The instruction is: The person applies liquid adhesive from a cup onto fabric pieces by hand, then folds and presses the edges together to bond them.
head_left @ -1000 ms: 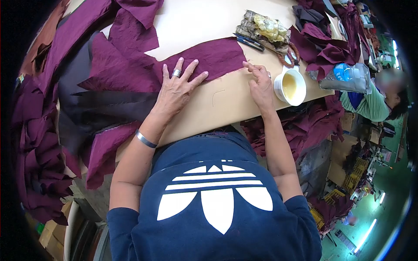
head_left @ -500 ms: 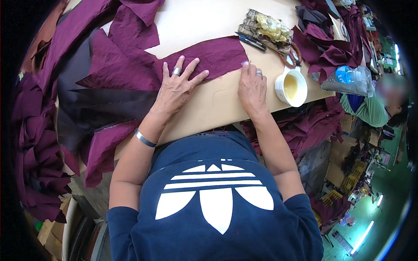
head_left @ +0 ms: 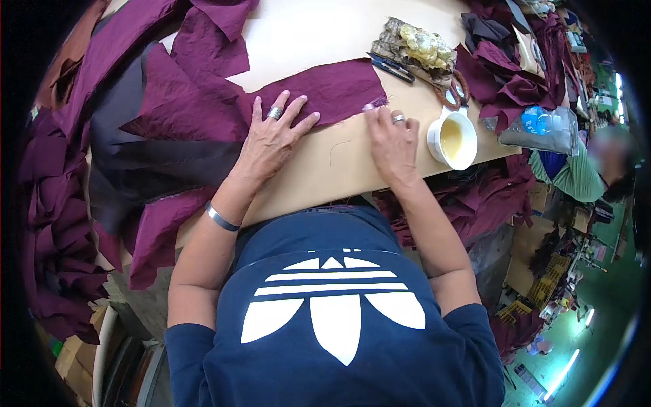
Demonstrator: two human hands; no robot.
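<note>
A strip of maroon fabric [head_left: 332,87] lies on the pale tabletop [head_left: 302,186]. My left hand [head_left: 274,139] rests flat on its lower edge, fingers spread, a ring on one of them. At the strip's right end, my right hand [head_left: 393,146] has its fingers bunched at the lower corner. The thumb and fingertips pinch the fabric there, and that corner looks slightly turned up and frayed. Just right of this hand stands a white bowl [head_left: 435,141] holding a yellowish liquid or paste. A short loose thread [head_left: 332,152] lies between my hands.
Beyond the bowl are scissors with brown-wrapped handles [head_left: 461,88], a dark slim tool [head_left: 392,68] and a crusted, yellow-topped bundle [head_left: 417,44]. Maroon and dark cloth [head_left: 176,102] piles up at left. A plastic bottle [head_left: 542,125] lies at right, near another person's green sleeve [head_left: 576,176].
My right hand has shifted slightly left and down along the fabric's end, and the corner under its fingertips has turned up. My left hand stays almost in place.
</note>
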